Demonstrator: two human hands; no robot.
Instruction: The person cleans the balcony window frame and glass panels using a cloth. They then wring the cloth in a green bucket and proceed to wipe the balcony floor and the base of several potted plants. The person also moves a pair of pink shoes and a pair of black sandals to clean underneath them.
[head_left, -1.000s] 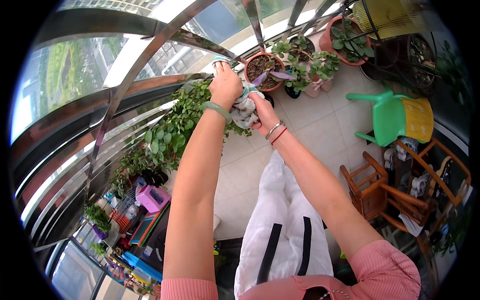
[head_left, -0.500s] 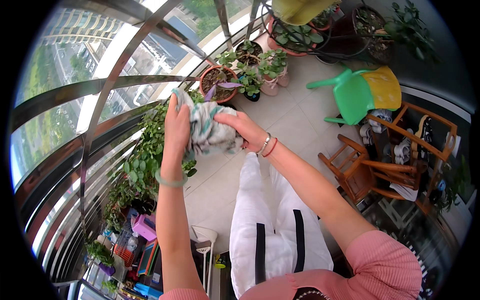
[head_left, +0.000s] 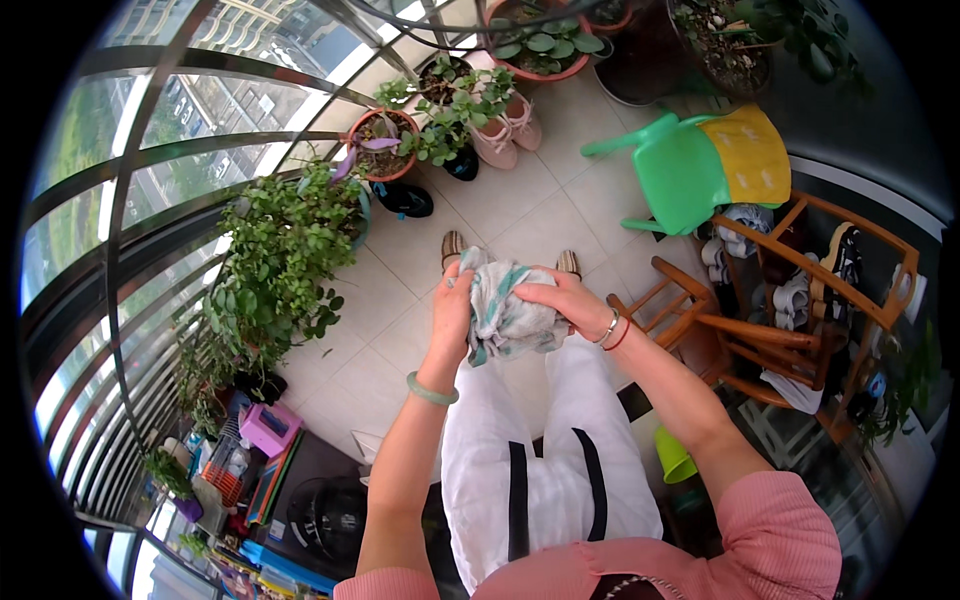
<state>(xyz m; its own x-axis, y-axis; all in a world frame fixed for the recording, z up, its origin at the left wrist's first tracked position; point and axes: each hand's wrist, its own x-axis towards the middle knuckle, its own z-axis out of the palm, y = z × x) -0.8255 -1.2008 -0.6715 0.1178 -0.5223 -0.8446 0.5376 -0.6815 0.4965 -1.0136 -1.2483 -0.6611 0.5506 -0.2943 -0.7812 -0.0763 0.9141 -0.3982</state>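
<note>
A crumpled cloth (head_left: 512,312), white-grey with green stripes, is bunched between my two hands in front of my legs. My left hand (head_left: 452,312) grips its left side, the fingers partly hidden behind the folds. On the right side, my right hand (head_left: 568,300) closes round it with the thumb lying over the top. A green bangle circles my left wrist; a silver bracelet and a red cord are on my right one. Below the cloth show my white trousers (head_left: 490,420) and the tips of striped slippers (head_left: 569,262).
Leafy plants (head_left: 270,250) line the railing at left, with potted plants (head_left: 383,140) and pink shoes (head_left: 493,140) farther off. At right stand a green chair (head_left: 680,180) with a yellow cloth and a wooden rack (head_left: 770,335) holding shoes. A purple box (head_left: 268,428) sits lower left.
Both hands, still holding the cloth, have come right and nearer to my body, away from the railing. The view has shifted, bringing the slippers and a green bucket into sight.
</note>
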